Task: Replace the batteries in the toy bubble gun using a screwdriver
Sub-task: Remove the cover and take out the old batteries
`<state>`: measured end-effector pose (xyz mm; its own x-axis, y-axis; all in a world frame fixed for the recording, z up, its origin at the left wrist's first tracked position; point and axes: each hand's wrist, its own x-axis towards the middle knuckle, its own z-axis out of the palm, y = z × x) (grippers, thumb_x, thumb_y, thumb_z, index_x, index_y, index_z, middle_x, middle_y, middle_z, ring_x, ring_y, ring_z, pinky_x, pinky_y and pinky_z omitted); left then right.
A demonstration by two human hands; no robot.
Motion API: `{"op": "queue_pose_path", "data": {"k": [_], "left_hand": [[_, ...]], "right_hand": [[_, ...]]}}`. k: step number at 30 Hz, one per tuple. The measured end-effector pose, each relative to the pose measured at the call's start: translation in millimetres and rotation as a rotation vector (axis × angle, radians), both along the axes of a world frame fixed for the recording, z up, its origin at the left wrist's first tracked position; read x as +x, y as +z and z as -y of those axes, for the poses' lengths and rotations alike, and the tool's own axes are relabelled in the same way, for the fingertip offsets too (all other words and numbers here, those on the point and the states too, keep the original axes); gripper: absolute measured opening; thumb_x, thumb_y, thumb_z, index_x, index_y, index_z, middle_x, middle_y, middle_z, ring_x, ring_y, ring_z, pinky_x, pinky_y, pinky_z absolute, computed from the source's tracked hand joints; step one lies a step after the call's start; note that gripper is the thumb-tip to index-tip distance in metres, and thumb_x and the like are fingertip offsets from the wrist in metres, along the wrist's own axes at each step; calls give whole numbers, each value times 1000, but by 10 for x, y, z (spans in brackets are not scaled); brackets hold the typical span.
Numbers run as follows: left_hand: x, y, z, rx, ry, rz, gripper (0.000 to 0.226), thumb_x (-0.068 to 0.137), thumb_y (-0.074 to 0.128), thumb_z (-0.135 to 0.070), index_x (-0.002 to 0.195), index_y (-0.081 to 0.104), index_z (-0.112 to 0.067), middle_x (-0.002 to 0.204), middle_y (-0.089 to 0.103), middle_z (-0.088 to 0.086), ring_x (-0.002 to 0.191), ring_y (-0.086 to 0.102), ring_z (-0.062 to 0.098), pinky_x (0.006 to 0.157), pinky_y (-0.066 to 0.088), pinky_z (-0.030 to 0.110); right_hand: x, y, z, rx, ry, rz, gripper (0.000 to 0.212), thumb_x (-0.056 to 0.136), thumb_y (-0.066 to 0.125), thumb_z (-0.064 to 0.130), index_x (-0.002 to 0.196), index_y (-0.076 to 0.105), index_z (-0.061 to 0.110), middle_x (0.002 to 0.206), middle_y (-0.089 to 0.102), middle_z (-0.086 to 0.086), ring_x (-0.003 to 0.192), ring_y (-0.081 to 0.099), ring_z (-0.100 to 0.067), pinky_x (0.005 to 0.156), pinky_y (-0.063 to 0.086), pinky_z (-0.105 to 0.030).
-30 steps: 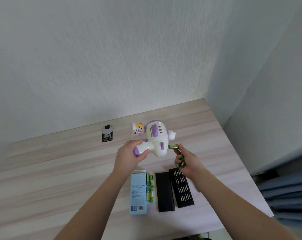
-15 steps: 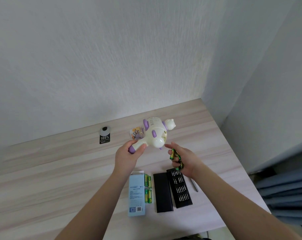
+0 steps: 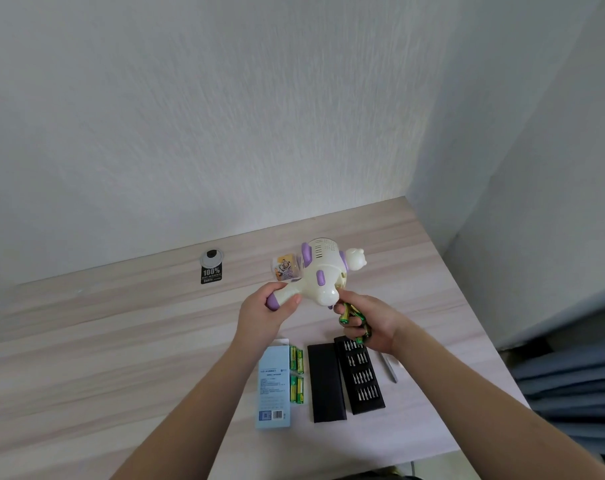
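Note:
A white and purple toy bubble gun (image 3: 320,275) is held above the table by its purple-tipped grip in my left hand (image 3: 264,313). A small bottle with a cartoon label (image 3: 286,268) is attached at the gun's far left side. My right hand (image 3: 367,322) is closed around green and gold batteries (image 3: 350,315), right under the gun's body. More green batteries (image 3: 296,374) lie on the table beside a light blue box (image 3: 273,384). A thin grey screwdriver (image 3: 389,367) lies on the table under my right wrist.
An open black bit case (image 3: 360,374) and its black lid (image 3: 325,382) lie near the front edge of the wooden table (image 3: 121,341). A black tag and round grommet (image 3: 211,268) sit at the back. White walls close in behind and to the right.
The gun has tilted so its top faces up, and my left hand has lowered a little. My right hand, still holding batteries, has moved in under the gun's body.

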<state>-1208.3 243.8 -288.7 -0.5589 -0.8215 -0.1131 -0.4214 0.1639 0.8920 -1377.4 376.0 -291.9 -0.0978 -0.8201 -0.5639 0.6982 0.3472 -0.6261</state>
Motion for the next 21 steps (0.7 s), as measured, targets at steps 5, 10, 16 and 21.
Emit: {"op": "queue_pose_path", "data": {"k": [5,10,16,21], "left_hand": [[-4,-53,27,-11,-58,43,33,80,76,-35,109,66,-23,90,67,-11,85,62,8,76,47,21],[-30,-112,72,-110,-141,159,40,83,71,-40,118,59,-26,86,52,-5,76,50,6,74,40,19],[-59,-195,11,-128,-152,103,62,86,67,-41,141,40,-29,129,45,-9,114,48,5,96,38,23],[-259,-212,-108,-122,-274,168,63,92,59,-43,147,30,-38,128,50,-7,113,50,9,97,41,29]], "right_hand": [[40,-56,-1,43,-42,-20,16,88,59,25,79,52,13,69,50,4,44,27,-6,40,19,-18],[48,-84,26,133,-102,-142,16,88,57,21,77,54,10,68,54,0,45,31,-9,41,21,-21],[-34,-74,13,246,-99,-467,21,87,60,23,78,65,4,70,57,-6,47,36,-11,42,27,-22],[-58,-128,18,367,-25,-735,25,85,58,22,66,64,7,59,56,-3,41,40,-11,40,32,-19]]}}
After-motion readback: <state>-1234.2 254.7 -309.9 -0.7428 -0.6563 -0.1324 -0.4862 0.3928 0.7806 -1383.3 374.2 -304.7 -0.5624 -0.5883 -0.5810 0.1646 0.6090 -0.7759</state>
